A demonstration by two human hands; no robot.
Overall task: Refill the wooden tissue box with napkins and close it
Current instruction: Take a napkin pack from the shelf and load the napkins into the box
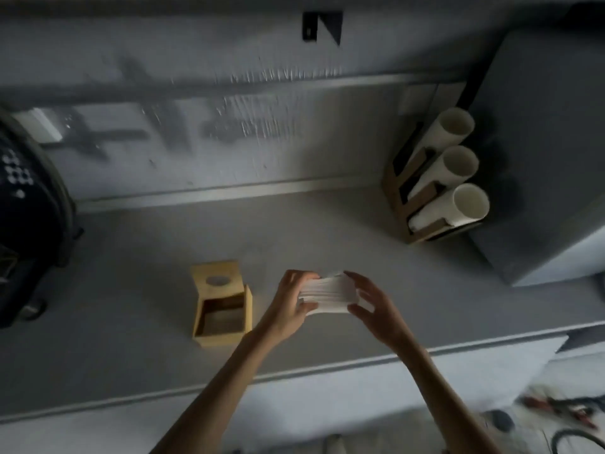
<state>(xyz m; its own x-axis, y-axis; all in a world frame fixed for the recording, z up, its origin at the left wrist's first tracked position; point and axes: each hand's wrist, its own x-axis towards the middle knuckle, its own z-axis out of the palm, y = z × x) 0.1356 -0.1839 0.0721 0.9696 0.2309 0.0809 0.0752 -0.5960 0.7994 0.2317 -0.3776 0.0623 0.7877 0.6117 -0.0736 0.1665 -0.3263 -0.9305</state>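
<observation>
A light wooden tissue box (222, 335) stands open on the grey counter, left of my hands, and its inside looks empty. Its lid (216, 276), with an oval hole, is tilted up at the far side. A stack of white napkins (327, 293) is held above the counter to the right of the box. My left hand (291, 306) grips the stack's left end. My right hand (373, 306) holds its right end, fingers spread around it.
A cardboard holder with three white tubes (445, 178) leans at the back right against a grey box (550, 158). A dark bag (26, 224) sits at the left edge. The counter's front edge (294, 371) runs below my forearms. Cables lie on the floor (563, 417).
</observation>
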